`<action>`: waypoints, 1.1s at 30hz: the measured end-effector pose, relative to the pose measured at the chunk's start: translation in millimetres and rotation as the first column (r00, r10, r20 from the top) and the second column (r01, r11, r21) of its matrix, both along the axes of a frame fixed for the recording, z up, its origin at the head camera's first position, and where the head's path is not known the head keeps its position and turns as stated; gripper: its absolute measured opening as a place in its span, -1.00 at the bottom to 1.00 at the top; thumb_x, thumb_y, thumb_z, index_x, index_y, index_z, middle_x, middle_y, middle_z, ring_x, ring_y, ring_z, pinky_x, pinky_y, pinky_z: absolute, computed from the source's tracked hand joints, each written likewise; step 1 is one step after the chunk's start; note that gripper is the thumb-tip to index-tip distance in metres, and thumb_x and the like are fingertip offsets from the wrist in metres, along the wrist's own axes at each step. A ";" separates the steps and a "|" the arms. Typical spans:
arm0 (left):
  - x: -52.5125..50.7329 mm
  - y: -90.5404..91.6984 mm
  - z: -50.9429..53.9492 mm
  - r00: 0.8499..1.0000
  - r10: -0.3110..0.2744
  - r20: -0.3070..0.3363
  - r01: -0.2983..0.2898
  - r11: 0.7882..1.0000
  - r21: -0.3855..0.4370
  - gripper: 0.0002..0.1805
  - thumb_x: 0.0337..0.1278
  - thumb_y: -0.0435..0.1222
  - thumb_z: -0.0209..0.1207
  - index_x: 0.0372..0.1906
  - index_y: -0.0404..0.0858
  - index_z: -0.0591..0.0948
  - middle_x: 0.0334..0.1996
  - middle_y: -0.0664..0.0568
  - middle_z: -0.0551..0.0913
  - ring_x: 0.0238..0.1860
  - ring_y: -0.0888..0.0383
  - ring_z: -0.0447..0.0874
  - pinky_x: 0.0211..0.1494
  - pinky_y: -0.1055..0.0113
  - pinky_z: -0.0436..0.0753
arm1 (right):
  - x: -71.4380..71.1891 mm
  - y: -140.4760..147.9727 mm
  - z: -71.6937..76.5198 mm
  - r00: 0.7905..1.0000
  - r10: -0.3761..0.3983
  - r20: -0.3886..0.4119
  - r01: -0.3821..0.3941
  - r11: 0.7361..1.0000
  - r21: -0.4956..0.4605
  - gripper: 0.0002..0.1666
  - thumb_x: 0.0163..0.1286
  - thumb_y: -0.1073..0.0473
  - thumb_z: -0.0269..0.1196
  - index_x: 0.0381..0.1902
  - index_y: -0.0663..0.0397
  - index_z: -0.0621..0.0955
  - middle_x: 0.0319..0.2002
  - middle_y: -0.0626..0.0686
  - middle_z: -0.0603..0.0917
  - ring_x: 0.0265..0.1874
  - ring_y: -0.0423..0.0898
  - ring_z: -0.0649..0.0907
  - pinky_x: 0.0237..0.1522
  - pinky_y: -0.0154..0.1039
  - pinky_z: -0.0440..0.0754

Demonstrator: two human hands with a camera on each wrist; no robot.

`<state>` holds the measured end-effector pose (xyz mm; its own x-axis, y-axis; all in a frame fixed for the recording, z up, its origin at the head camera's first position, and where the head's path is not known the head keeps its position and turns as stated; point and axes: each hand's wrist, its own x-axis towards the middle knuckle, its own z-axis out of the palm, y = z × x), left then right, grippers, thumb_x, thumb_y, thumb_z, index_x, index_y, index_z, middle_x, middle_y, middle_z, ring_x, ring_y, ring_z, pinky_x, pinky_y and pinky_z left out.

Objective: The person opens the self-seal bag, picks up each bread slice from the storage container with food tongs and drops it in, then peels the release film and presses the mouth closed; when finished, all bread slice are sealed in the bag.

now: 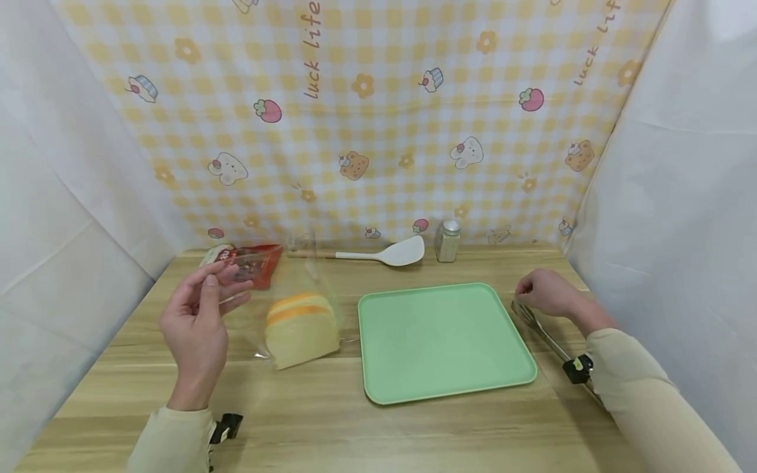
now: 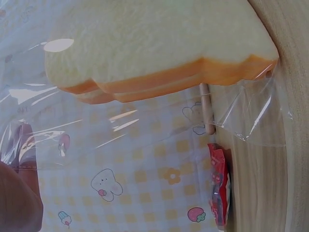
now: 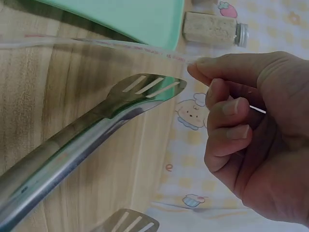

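Note:
My left hand (image 1: 198, 322) pinches the edge of a clear plastic bag (image 2: 251, 116) between thumb and fingers. Inside the bag are bread slices (image 1: 303, 335) with orange-brown crusts, low over the tabletop. On the right, my right hand (image 1: 550, 292) pinches the end of a thin clear plastic strip (image 3: 120, 44) with small reddish print; its other fingers curl inward. The strip's far end runs out of the right wrist view. Metal tongs (image 3: 82, 135) with slotted tips lie under that hand and forearm, apart from the fingers.
A light green tray (image 1: 443, 341) lies between the hands. Along the back are a red packet (image 1: 263, 263), a white spatula (image 1: 402, 252) and a glass shaker (image 1: 449, 242) with a metal cap. A checked curtain (image 1: 367, 131) hangs behind the wooden table (image 1: 331, 420).

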<state>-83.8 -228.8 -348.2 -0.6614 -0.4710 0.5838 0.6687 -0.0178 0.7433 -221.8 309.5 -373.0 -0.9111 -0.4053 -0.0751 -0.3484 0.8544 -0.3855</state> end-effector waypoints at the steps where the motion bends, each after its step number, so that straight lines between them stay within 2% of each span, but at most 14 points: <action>1: -0.2 -0.3 0.0 1.000 -0.004 -0.004 0.004 1.000 0.001 -0.71 0.56 -0.42 0.10 0.08 -0.61 0.65 -0.15 -0.09 0.85 -0.27 0.16 0.90 -0.21 0.36 0.82 | -1.0 -0.6 -0.8 1.000 -0.006 -0.005 0.006 1.000 0.007 -0.84 0.38 0.27 0.29 -0.31 0.19 0.79 -0.44 -0.05 0.73 -0.44 -0.15 0.55 -0.25 -0.16 0.58; 5: -0.2 -1.4 -0.8 1.000 -0.014 -0.018 0.014 1.000 -0.003 -0.72 0.56 -0.44 0.09 0.07 -0.63 0.64 -0.16 -0.09 0.86 -0.27 0.16 0.90 -0.22 0.37 0.82 | -3.6 -4.0 -1.9 1.000 -0.014 -0.026 0.015 1.000 0.017 -0.82 0.35 0.30 0.30 -0.21 0.27 0.80 -0.32 0.09 0.81 -0.33 -0.03 0.69 -0.15 0.02 0.72; 9: 1.4 -1.5 -0.5 1.000 -0.013 -0.022 0.012 1.000 -0.006 -0.71 0.56 -0.44 0.09 0.07 -0.64 0.64 -0.16 -0.10 0.86 -0.26 0.15 0.90 -0.22 0.37 0.82 | -5.0 -8.0 -0.2 0.999 -0.009 -0.043 0.010 1.000 0.027 -0.75 0.33 0.33 0.30 -0.10 0.36 0.77 -0.19 0.23 0.82 -0.21 0.12 0.76 -0.08 0.14 0.75; 12: 3.3 -0.7 0.5 1.000 0.020 0.002 -0.020 0.999 -0.035 -0.70 0.57 -0.40 0.10 0.08 -0.61 0.65 -0.15 -0.06 0.86 -0.25 0.17 0.90 -0.21 0.36 0.82 | -4.0 -14.1 3.3 0.998 -0.025 -0.051 0.027 0.999 0.022 -0.69 0.38 0.28 0.29 -0.01 0.39 0.74 -0.19 0.24 0.80 -0.22 0.09 0.73 -0.13 0.11 0.72; 15: 3.7 -0.3 0.7 1.000 0.020 0.003 -0.020 0.999 -0.043 -0.70 0.57 -0.40 0.10 0.09 -0.61 0.65 -0.14 -0.06 0.86 -0.25 0.17 0.90 -0.21 0.36 0.82 | 0.2 -29.4 10.1 0.997 -0.043 -0.067 0.043 0.999 -0.007 -0.62 0.46 0.19 0.26 0.09 0.35 0.71 -0.19 0.19 0.78 -0.29 -0.01 0.70 -0.21 0.00 0.69; 19: 2.4 -0.9 -0.2 1.000 -0.008 -0.009 0.008 0.999 -0.041 -0.71 0.57 -0.43 0.09 0.09 -0.62 0.64 -0.13 -0.08 0.86 -0.24 0.17 0.90 -0.21 0.40 0.82 | 9.2 -68.1 24.8 0.997 -0.037 -0.074 0.028 0.993 -0.112 -0.60 0.53 0.09 0.27 0.16 0.24 0.72 -0.20 0.10 0.78 -0.39 -0.12 0.66 -0.31 -0.15 0.65; 21: 2.5 -1.6 -0.6 1.000 0.001 -0.001 -0.001 0.998 -0.055 -0.71 0.58 -0.42 0.09 0.10 -0.60 0.64 -0.13 -0.06 0.86 -0.25 0.18 0.90 -0.21 0.40 0.81 | 14.4 -94.6 33.6 0.996 -0.013 -0.091 -0.004 0.982 -0.188 -0.61 0.53 0.07 0.31 0.15 0.19 0.73 -0.22 0.06 0.78 -0.39 -0.14 0.65 -0.33 -0.21 0.62; 24: 2.7 -1.9 -1.2 1.000 0.007 0.004 -0.007 0.998 -0.068 -0.71 0.58 -0.42 0.09 0.10 -0.60 0.64 -0.12 -0.04 0.86 -0.24 0.19 0.90 -0.21 0.40 0.81 | 25.3 -140.0 46.1 0.991 0.043 -0.124 -0.079 0.951 -0.299 -0.64 0.49 0.07 0.38 0.12 0.14 0.75 -0.24 0.01 0.77 -0.31 -0.14 0.66 -0.28 -0.23 0.63; 26: 2.8 -1.3 -1.2 1.000 0.002 -0.002 -0.002 0.998 -0.068 -0.70 0.57 -0.42 0.08 0.10 -0.63 0.62 -0.12 -0.05 0.86 -0.24 0.18 0.90 -0.21 0.40 0.82 | 32.9 -171.2 51.5 0.981 0.090 -0.169 -0.147 0.920 -0.363 -0.64 0.45 0.07 0.42 0.10 0.12 0.76 -0.24 0.00 0.77 -0.27 -0.15 0.67 -0.22 -0.24 0.67; 30: 3.3 0.7 -0.1 1.000 -0.018 -0.016 0.017 0.998 -0.063 -0.67 0.58 -0.43 0.08 0.11 -0.72 0.57 -0.12 -0.09 0.85 -0.23 0.16 0.90 -0.21 0.38 0.82 | 42.8 -226.2 54.3 0.960 0.177 -0.215 -0.262 0.837 -0.480 -0.60 0.42 0.06 0.45 0.13 0.11 0.75 -0.16 0.01 0.77 -0.19 -0.15 0.70 -0.13 -0.23 0.73; 33: 4.3 1.6 0.8 1.000 -0.013 -0.004 0.012 0.997 -0.070 -0.65 0.58 -0.41 0.08 0.11 -0.71 0.56 -0.11 -0.09 0.85 -0.22 0.16 0.90 -0.20 0.38 0.82 | 41.8 -256.0 52.3 0.959 0.213 -0.185 -0.282 0.772 -0.570 -0.60 0.44 0.06 0.44 0.16 0.08 0.74 -0.10 0.02 0.76 -0.15 -0.12 0.70 -0.10 -0.20 0.71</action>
